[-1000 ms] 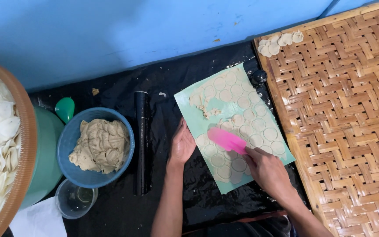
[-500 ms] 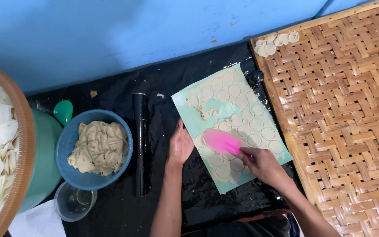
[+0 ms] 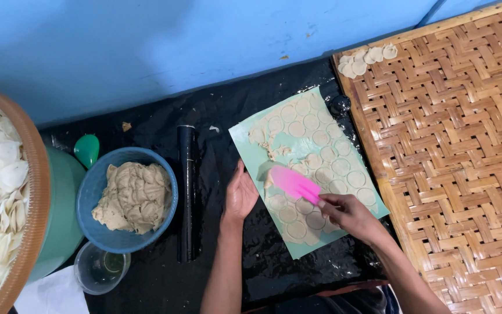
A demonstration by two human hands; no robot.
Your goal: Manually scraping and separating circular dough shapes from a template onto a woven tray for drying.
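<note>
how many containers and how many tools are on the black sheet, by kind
Bowls: 1, the blue bowl of dough
Cups: 1, the clear cup
Scrapers: 1, the pink scraper in the right hand
Rolling pins: 1, the black rolling pin
Cutting mats: 1, the green mat under the left hand
Total: 5

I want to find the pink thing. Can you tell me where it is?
Find the green sheet on the black plastic, covered in cut dough circles. The pink scraper lies across its middle, held by the right hand. It is the only bright pink thing there.
</note>
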